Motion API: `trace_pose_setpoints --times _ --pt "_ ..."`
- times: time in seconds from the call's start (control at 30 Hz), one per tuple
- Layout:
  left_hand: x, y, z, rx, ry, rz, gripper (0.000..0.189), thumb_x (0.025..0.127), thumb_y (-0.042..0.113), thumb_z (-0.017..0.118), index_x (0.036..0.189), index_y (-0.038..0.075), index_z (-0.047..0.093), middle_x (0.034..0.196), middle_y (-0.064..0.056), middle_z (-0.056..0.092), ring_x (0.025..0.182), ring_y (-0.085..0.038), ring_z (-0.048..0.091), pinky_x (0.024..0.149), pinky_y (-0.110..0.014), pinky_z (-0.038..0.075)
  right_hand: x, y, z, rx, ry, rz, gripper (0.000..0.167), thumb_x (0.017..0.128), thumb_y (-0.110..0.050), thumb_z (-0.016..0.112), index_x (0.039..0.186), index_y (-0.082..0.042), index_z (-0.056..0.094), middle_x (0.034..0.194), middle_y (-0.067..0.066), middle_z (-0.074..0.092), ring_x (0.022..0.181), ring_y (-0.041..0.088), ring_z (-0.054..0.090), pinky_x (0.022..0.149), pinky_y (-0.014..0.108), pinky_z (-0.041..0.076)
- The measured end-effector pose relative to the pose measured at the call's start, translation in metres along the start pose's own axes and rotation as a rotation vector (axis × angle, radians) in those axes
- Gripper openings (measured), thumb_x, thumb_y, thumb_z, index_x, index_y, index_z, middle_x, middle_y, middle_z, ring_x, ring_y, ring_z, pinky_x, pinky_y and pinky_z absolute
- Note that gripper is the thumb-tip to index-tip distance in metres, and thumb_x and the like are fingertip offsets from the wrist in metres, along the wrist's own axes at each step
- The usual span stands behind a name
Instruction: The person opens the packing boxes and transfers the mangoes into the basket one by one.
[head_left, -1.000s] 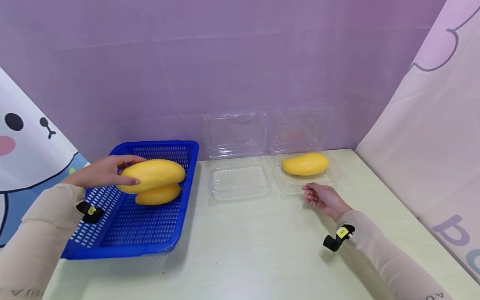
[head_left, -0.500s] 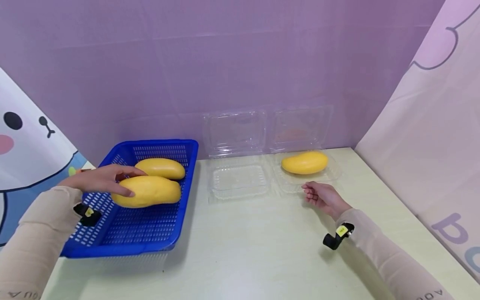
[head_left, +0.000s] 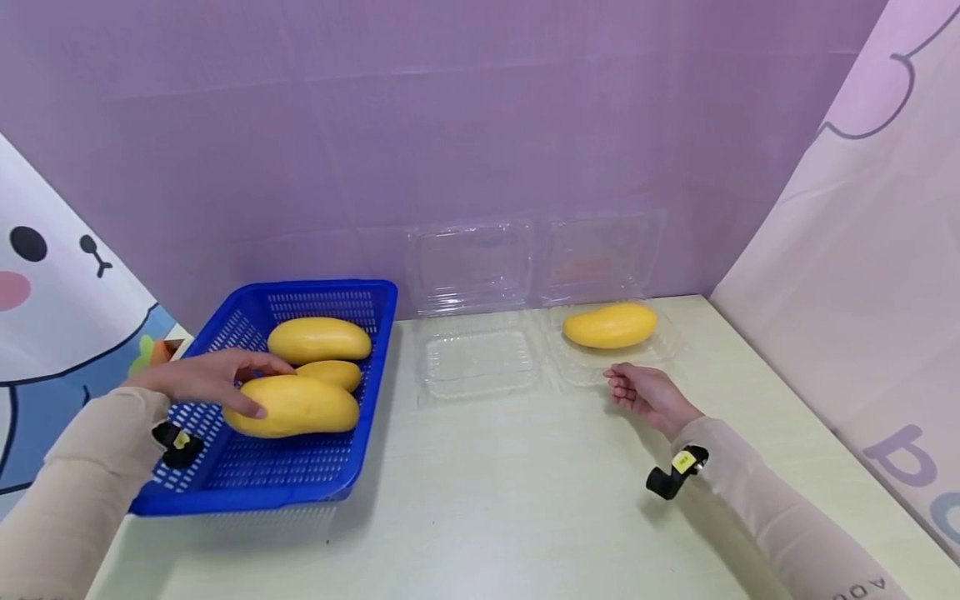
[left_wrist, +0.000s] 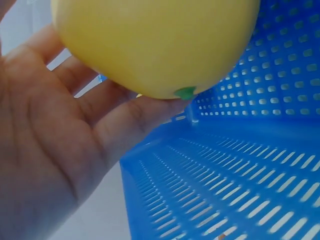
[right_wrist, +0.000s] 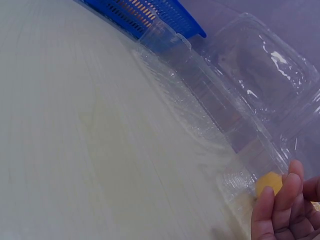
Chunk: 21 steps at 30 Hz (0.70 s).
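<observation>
My left hand (head_left: 210, 379) grips a large yellow mango (head_left: 300, 408) at its left end, thumb on the near side and fingers behind. In the left wrist view the green stem tip of the mango (left_wrist: 155, 45) shows by a fingertip. Inside the blue basket (head_left: 247, 498), another mango (head_left: 318, 339) lies toward the back and a smaller mango (head_left: 333, 373) peeks out between the two. My right hand (head_left: 647, 398), holding nothing, has loosely curled fingers at the front edge of the right clear clamshell box (head_left: 573, 371), which contains a yellow mango (head_left: 609, 325).
Left of that box stands a second clear clamshell (head_left: 480, 364), its lid (head_left: 474, 267) raised against the purple backdrop (head_left: 480, 125). The pale table (head_left: 480, 492) stretches out in front of both. A printed cloth (head_left: 840, 333) borders the right side.
My left hand has carried the large mango toward the near side of the basket, uncovering the back mango and part of the smaller one. My right hand has stayed in place.
</observation>
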<state>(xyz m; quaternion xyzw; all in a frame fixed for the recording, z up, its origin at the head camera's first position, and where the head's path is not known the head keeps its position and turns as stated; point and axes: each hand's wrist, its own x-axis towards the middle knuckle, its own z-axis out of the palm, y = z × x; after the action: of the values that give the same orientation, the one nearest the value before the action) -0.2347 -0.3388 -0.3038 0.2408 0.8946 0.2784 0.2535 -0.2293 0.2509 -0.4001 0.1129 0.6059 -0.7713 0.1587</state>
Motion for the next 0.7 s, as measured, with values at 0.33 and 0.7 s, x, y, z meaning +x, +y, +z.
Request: trace_pose_setpoints --times 0.33,0.7 --pt "0.0066 -0.0031 0.0049 -0.025 -0.048 -0.074 0.062 0.076 0.022 0.076 0.129 0.006 0.049 0.127 -0.014 0.049 0.111 -0.032 0.044 0.093 -0.051 0.043 -0.0012 0.0004 0.0021 -0.003 0.013 0.008 0.029 0.098 -0.011 0.045 0.079 -0.009 0.067 0.068 -0.004 0.061 0.060 0.004 0.055 0.063 0.018 0.052" --pt "0.0088 -0.0017 0.0073 -0.039 -0.057 -0.123 0.069 0.075 0.021 0.076 0.134 0.002 0.044 0.130 -0.018 0.047 0.114 -0.035 0.043 0.095 -0.059 0.039 -0.0023 -0.0005 0.0028 -0.001 0.025 0.011 0.030 0.098 -0.011 0.045 0.078 -0.009 0.067 0.068 -0.004 0.061 0.061 0.004 0.055 0.063 0.018 0.052"
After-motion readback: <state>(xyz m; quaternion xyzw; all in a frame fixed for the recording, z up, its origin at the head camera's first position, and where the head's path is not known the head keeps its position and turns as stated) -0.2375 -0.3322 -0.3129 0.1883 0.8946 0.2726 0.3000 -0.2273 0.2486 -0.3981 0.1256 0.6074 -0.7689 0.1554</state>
